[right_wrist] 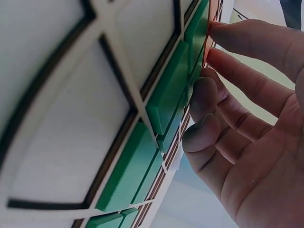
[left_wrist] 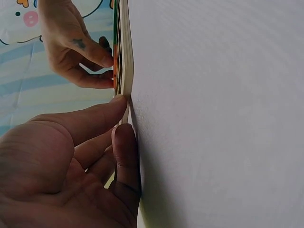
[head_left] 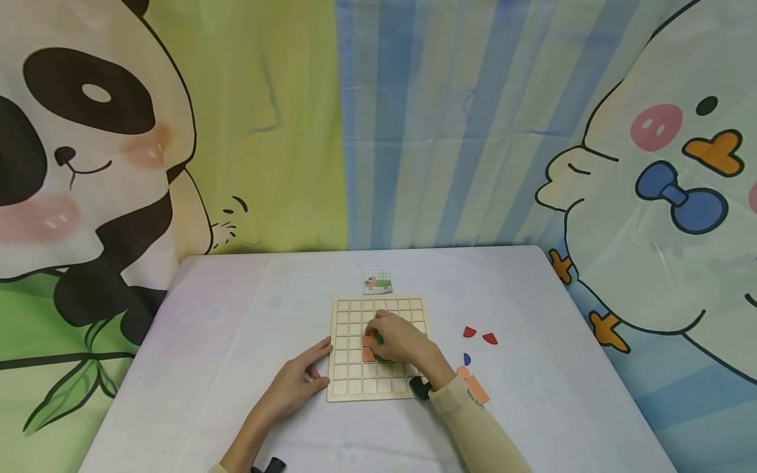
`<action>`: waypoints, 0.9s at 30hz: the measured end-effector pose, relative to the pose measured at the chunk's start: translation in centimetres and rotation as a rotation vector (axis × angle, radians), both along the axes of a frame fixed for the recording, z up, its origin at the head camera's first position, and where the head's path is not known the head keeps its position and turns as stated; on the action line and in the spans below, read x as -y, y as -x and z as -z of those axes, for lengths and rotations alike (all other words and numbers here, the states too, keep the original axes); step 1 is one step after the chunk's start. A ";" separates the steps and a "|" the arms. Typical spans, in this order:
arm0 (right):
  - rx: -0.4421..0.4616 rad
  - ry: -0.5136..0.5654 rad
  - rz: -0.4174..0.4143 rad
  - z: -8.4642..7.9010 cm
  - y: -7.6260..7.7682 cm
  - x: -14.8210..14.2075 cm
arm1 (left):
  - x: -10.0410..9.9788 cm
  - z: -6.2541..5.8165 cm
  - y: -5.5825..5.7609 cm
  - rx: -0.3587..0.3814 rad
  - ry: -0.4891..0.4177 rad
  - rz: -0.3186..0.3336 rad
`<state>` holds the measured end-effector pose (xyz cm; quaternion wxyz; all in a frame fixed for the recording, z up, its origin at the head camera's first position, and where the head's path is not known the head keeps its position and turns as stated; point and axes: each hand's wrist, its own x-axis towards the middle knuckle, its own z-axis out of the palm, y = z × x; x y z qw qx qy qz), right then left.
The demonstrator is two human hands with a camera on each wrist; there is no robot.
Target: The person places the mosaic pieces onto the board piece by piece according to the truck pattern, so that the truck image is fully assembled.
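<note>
A pale wooden grid board [head_left: 345, 371] lies on the table. My left hand [head_left: 290, 389] is at its left side, thumb and a finger resting against the edge; the left wrist view shows the thumb tip touching that edge. Over the middle of the board, my right hand [head_left: 401, 338] has thumb and index finger pinched at an orange tile [head_left: 368, 355], which sits low on the grid. Several green tiles [right_wrist: 168, 88] lie on the board beside the orange, partly covered by the right hand in the head view.
Behind the board lies a small picture card [head_left: 377, 282]. Two red pieces [head_left: 469, 332], a blue half-round piece [head_left: 467, 359] and orange pieces [head_left: 477, 389] lie right of the board, the orange ones near the right sleeve. Printed curtains hang behind the white table [head_left: 236, 315].
</note>
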<state>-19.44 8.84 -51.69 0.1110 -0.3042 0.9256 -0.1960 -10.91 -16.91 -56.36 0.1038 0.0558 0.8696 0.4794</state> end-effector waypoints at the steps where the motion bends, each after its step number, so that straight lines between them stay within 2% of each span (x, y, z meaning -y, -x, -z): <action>1: 0.001 0.000 -0.001 0.0 0.0 0.0 | 0.0 0.0 0.0 0.002 0.003 -0.001; 9: 0.007 0.012 -0.006 0.0 -0.1 -0.3 | -0.1 0.0 -0.1 0.017 -0.003 -0.006; 15: -0.023 0.055 -0.018 -0.2 -0.2 -1.9 | -0.3 0.0 -0.2 0.017 -0.005 -0.011; 27: -0.026 0.109 0.126 -1.5 -1.4 -7.1 | -0.2 -0.2 -0.1 0.011 0.004 -0.018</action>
